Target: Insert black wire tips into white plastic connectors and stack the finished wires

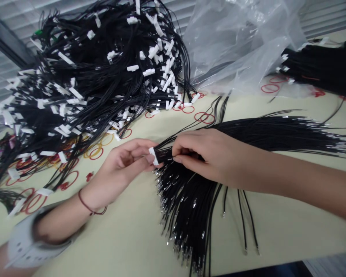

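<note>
Between the thumb and fingers of my left hand (127, 165) is a white connector (153, 156), with several black wires running from it to the right. Just right of the connector, my right hand (198, 154) is closed in a pinch on a black wire; its fingertips partly hide the wire. Under and below my right hand a thick bundle of loose black wires (187, 207) fans toward the front, with shiny metal tips. More black wires (265, 132) stretch to the right behind my right forearm.
A big heap of black cables (103, 57) with white connectors fills the back left. Behind the hands lies a clear plastic bag (236, 42). Another black cable bundle (328, 69) is at the back right. Red rubber bands (204, 117) are scattered on the pale table (118, 238).
</note>
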A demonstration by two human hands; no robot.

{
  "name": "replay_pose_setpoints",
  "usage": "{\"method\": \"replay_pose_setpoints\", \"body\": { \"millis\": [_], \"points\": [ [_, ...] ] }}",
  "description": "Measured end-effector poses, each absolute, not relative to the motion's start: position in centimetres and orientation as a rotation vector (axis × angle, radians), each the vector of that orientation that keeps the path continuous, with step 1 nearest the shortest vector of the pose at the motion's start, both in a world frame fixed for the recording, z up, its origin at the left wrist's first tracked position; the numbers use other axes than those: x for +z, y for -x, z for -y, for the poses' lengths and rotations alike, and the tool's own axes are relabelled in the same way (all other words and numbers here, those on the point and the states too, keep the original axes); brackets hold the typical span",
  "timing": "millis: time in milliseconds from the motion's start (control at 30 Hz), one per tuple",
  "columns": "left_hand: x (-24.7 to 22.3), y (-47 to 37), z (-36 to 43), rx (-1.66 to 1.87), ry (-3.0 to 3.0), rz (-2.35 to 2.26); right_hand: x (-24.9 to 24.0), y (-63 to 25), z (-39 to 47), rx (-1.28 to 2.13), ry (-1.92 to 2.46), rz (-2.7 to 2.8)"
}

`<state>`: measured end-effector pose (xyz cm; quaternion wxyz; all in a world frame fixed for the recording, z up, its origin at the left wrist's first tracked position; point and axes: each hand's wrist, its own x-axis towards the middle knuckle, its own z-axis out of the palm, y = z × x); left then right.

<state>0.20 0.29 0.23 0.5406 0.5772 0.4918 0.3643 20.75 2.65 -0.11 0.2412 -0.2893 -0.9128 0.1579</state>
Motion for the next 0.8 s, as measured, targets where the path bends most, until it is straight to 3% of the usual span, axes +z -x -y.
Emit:
{"method": "replay_pose_setpoints", "body": {
  "millis": [300,367,500,633,800],
  "points": [
    [0.9,0.6,-0.8,0.839,-1.587,-1.186,1.8,-21.5,-2.3,0.146,0.696,2.434],
    [1.0,0.7,-0.6,0.782,-1.701,-1.166,2.1,-21.4,-2.1,0.229,0.653,2.449],
    [1.0,1.2,-0.4,0.817,-2.239,-1.199,1.2,-21.5,-1.8,0.429,0.535,2.643],
    [0.8,2.0,-0.3,0.734,-2.801,-1.211,-0.3,-21.6,-2.1,0.181,0.510,2.806],
    [0.8,2.3,-0.8,0.695,-2.960,-1.260,-0.7,-21.6,-2.3,0.144,0.556,2.756]
  ]
}}
